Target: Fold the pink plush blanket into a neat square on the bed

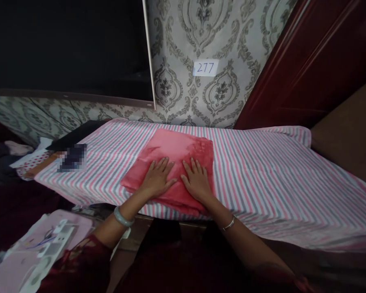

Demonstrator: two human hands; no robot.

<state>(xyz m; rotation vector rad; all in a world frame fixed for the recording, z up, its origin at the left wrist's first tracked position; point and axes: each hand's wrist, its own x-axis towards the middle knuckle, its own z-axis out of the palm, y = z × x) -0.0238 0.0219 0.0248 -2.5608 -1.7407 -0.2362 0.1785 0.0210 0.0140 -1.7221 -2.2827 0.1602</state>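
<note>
A folded red plush blanket lies on a striped cloth that covers a long table. My left hand rests flat on the blanket's left half, fingers spread and a bangle on the wrist. On the right half, my right hand presses palm down with its fingers apart; a thin bracelet circles that wrist. Neither hand grips anything. The blanket's near edge shows several folded layers and reaches the front edge of the table.
A large television hangs at the upper left, and a paper marked 277 is on the patterned wall. A blurred-out dark item lies at the table's left end. Below left stands a pink surface bearing a white organizer. A dark red door is at right.
</note>
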